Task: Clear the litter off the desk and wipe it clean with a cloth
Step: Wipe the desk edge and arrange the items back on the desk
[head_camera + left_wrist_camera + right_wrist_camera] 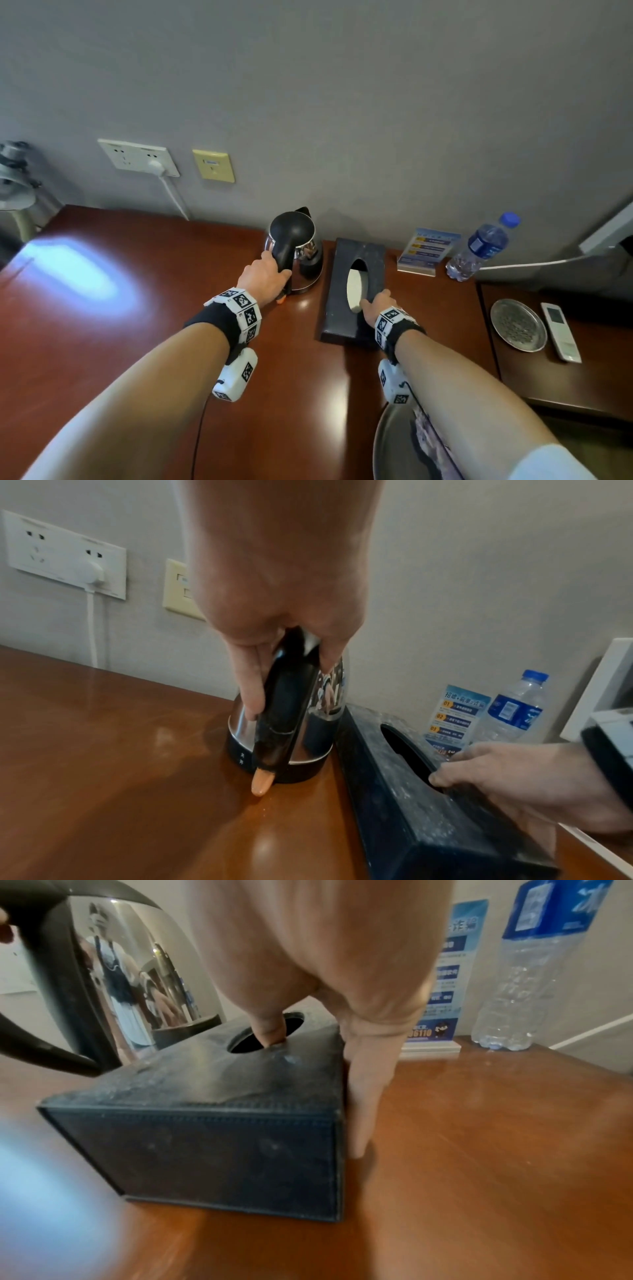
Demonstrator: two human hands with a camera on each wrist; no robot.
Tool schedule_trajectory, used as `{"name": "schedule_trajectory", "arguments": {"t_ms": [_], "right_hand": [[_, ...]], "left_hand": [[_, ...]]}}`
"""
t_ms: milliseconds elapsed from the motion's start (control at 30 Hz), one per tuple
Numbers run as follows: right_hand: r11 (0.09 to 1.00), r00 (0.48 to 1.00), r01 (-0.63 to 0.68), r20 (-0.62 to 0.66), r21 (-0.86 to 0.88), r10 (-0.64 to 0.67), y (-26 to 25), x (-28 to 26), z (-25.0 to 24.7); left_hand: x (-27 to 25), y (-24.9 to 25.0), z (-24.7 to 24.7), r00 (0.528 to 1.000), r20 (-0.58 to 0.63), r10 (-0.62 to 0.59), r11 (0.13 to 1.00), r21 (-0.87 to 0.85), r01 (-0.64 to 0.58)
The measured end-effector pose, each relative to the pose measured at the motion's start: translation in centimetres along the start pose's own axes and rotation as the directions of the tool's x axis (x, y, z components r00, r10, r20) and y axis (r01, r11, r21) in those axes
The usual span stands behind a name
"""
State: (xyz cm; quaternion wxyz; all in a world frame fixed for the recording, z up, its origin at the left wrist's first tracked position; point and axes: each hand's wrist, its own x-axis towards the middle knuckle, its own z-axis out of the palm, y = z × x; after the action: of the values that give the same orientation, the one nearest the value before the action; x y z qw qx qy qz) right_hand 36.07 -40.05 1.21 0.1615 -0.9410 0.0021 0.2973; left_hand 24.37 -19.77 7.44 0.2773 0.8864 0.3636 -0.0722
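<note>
The left hand point(265, 277) is wrapped round the black handle of the steel kettle point(297, 251), fingers on one side of the grip and thumb on the other, as the left wrist view shows; the kettle stands upright on its black base on the reddish-brown bench point(130, 342), near the wall, with an orange switch tab sticking out at the foot of the handle. The right hand point(376, 305) grips the dark tissue box point(349, 291) just beside the kettle: the thumb point(268, 1031) hooks down into the oval opening in the top while the fingers point(368, 1093) run down the box's right side, their tips close to the bench surface. The box lies flat, its long side running away from the person, and its top looks dusty and grey. Behind it, against the wall, stand a blue printed card point(430, 250) in a clear stand and a water bottle point(481, 248) with a blue cap, just beside each other. A white plug sits in the wall socket point(138, 157) to the left, its cord dropping behind the bench. On a lower surface to the right lie a round metal dish point(517, 325) and a white remote control point(560, 330), side by side. No cloth or litter can be made out on the bench in these views.
</note>
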Motion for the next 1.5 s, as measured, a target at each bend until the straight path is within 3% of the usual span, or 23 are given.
{"name": "schedule_trajectory", "arguments": {"t_ms": [367, 467, 533, 700, 933, 1233, 1500], "right_hand": [[1.0, 1.0, 0.009, -0.023, -0.018, -0.009, -0.9, 1.1, -0.8], [0.998, 0.998, 0.027, -0.053, -0.06, -0.031, -0.5, 0.5, -1.2], [0.993, 0.994, 0.052, -0.095, -0.109, -0.062, -0.1, -0.1, -1.8], [0.982, 0.97, 0.139, -0.181, -0.124, -0.16, 1.5, -2.3, -4.1], [0.977, 0.935, 0.179, -0.289, -0.115, -0.206, 5.4, -6.3, -7.6], [0.987, 0.898, 0.159, -0.415, 0.002, -0.144, 16.8, -11.1, -13.7], [0.994, 0.885, 0.084, -0.462, 0.062, -0.046, 33.9, -16.4, -19.0]], "left_hand": [[0.1, -0.5, 0.4, 1.0, -0.005, -0.004, 0.998, -0.057, 0.004], [-0.6, -0.6, 0.1, 0.998, -0.057, 0.014, 0.999, 0.04, -0.012], [-1.2, -0.5, -0.3, 0.988, -0.143, 0.054, 0.994, 0.104, -0.04], [-2.3, 1.4, -2.1, 0.937, -0.286, 0.2, 0.98, 0.072, -0.187], [-4.8, 7.1, -1.6, 0.881, -0.217, 0.42, 0.908, 0.117, -0.403], [-11.8, 17.2, 4.0, 0.824, -0.079, 0.562, 0.809, 0.261, -0.527], [-22.3, 27.7, 13.3, 0.756, 0.007, 0.654, 0.726, 0.275, -0.63]]}}
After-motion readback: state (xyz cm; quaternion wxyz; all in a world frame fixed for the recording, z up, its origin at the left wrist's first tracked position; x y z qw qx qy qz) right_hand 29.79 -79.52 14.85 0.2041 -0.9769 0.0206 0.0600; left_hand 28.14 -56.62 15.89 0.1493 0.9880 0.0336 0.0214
